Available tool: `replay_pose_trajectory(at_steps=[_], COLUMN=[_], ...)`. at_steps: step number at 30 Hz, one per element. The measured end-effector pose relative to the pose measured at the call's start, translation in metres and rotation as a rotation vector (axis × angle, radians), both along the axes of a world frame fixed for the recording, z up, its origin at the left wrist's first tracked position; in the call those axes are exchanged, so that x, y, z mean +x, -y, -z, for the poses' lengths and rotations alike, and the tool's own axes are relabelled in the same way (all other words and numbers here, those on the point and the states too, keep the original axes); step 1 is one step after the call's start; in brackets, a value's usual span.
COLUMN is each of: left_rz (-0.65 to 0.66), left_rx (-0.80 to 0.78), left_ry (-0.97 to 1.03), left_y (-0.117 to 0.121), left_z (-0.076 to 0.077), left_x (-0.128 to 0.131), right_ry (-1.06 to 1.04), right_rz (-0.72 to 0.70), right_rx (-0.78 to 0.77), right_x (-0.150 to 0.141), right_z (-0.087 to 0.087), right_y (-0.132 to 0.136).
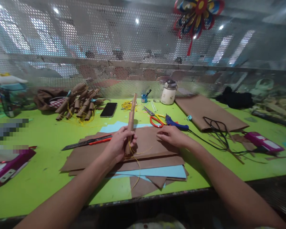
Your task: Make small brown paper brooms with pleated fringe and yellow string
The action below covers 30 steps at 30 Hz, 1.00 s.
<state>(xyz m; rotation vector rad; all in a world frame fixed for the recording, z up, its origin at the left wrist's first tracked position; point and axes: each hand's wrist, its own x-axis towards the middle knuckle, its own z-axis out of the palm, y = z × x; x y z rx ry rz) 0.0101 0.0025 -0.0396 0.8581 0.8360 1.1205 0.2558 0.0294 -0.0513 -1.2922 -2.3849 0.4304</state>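
My left hand [124, 140] is closed around a rolled brown paper tube [131, 122], which stands nearly upright with a narrower strip sticking out of its top. Yellow string [139, 163] runs along the tube and trails loosely below it. My right hand [170, 136] hovers over the brown paper sheets [147, 136], apart from the tube, its fingers loosely bent with nothing visible in them. Just beyond it lie a blue glue gun [176, 123] and scissors [156, 118] with red and yellow handles. Left of the tube, a red and black utility knife [88, 142] rests on the sheets.
Several rolled paper tubes [83, 108] with yellow string lie at the back left, beside a phone [109, 109]. A white bottle [168, 93] stands near the mesh wall. At right are folded brown paper [209, 111], a black cable [214, 148] and a purple power strip [264, 142].
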Motion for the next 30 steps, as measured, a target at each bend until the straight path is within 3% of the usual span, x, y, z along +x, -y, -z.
replay_pose_trajectory(at_steps=[9,30], left_rz=[0.004,0.016], left_rx=[-0.083,-0.062], left_ry=[-0.077,-0.116], left_y=[-0.0031,-0.0065], left_z=[-0.0023,-0.0017], left_x=[-0.0012,-0.0037], right_ry=[-0.006,-0.013], right_rz=[-0.009,-0.009], right_rx=[0.009,0.042], right_x=[-0.0016,0.0037], right_z=[-0.0034,-0.0045], right_y=[0.0018,0.0024])
